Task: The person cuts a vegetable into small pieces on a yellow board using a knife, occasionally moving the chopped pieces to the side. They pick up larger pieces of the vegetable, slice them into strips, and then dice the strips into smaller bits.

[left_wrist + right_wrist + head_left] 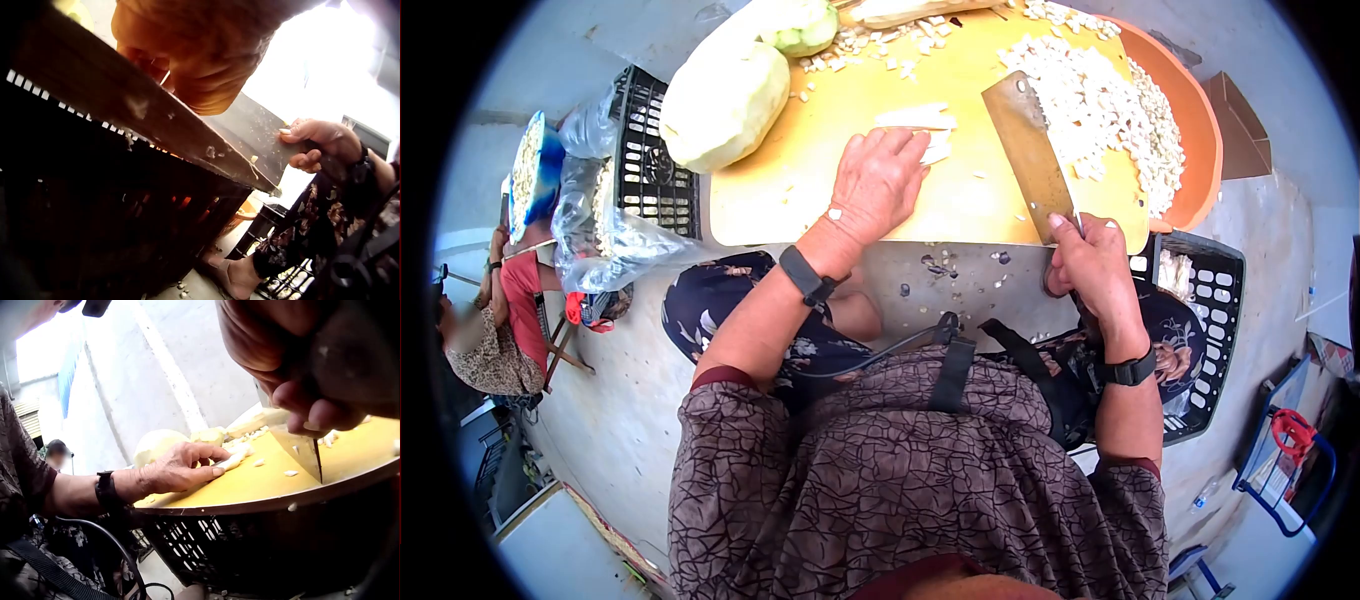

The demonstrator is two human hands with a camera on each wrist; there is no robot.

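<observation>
My left hand rests on the yellow board, its fingers at a few pale cut strips. In the right wrist view, the left hand has its fingertips and thumb around the strips. My right hand grips the handle of a broad cleaver, whose blade lies to the right of the strips, apart from them. Small pale cubes are heaped to the right of the blade. A large peeled pale vegetable lies at the board's left.
An orange basin with more cubes stands right of the board. Black crates are beneath and beside it. Plastic bags hang at the left. Another person sits far left near a blue-rimmed container.
</observation>
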